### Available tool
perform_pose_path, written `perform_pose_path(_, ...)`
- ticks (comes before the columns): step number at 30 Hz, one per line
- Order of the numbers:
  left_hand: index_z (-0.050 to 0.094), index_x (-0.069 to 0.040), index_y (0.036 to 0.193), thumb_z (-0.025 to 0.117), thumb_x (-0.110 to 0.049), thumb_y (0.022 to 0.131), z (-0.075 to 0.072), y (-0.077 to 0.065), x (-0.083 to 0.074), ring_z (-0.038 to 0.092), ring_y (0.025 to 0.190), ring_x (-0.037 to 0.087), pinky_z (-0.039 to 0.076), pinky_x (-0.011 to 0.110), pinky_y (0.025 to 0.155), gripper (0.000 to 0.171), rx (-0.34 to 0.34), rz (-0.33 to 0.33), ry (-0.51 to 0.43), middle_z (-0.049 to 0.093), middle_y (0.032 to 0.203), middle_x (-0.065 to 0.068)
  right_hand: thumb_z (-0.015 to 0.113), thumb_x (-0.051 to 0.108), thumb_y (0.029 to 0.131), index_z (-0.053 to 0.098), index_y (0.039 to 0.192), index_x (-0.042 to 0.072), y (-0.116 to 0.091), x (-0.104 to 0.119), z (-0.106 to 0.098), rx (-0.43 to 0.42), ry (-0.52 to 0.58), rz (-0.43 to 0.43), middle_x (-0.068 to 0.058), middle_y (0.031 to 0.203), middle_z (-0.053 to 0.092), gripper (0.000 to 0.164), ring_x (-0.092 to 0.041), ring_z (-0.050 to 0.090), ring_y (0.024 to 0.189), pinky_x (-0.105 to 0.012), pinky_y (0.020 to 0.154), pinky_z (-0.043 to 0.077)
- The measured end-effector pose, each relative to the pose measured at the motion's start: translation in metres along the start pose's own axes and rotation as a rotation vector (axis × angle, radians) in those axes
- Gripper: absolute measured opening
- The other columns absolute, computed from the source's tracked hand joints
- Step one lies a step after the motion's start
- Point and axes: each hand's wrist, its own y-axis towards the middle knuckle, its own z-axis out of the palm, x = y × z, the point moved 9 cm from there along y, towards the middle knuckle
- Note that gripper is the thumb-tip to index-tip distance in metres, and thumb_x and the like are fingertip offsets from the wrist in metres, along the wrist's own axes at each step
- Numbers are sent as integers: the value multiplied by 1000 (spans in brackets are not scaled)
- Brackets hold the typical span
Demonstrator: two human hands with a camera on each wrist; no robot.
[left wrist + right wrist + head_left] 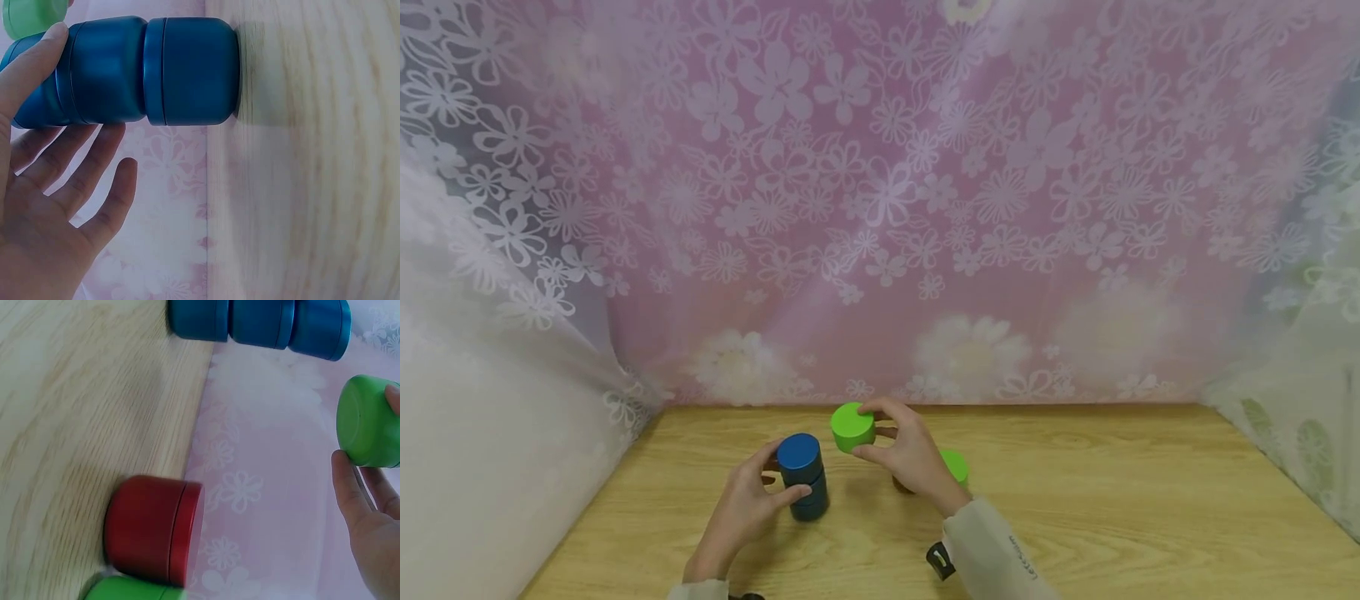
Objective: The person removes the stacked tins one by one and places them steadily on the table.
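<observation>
Three blue lidded tins (800, 454) stand stacked on the wooden table. My left hand (737, 510) grips the upper part of the stack, thumb on the near side and fingers behind. In the left wrist view the bottom blue tin (197, 72) rests on the tabletop. A bright green tin (852, 427) is held in the air by my right hand (913, 457), just right of the stack's top and apart from it. Behind the right wrist a second green tin (956, 467) is partly hidden. Beside it sits a red tin (147, 528), seen in the right wrist view.
The light wooden table (1112, 500) reaches back to a pinkish flowered curtain (925, 208). Pale flowered sheets hang along the left and right sides. A black strap piece (940, 561) shows at the right sleeve.
</observation>
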Motion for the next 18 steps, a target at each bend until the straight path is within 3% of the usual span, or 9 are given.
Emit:
perform_pose_path(8, 59, 6, 135, 91, -13, 77, -1, -2, -2, 66, 98, 28, 57, 48, 82, 69, -12, 22, -5, 70, 112, 12, 83, -8, 79, 65, 121, 1, -2, -6, -10, -11, -8, 6, -15, 124, 62, 46, -35, 61, 110, -40, 93, 56)
perform_pose_path(18, 58, 4, 137, 90, -12, 78, 0, 0, 2, 65, 101, 27, 56, 47, 86, 69, 4, -9, -11, 70, 114, 10, 83, -8, 79, 65, 121, -1, -4, -10, -18, -10, -27, 29, -17, 125, 62, 46, -35, 61, 112, -42, 93, 55)
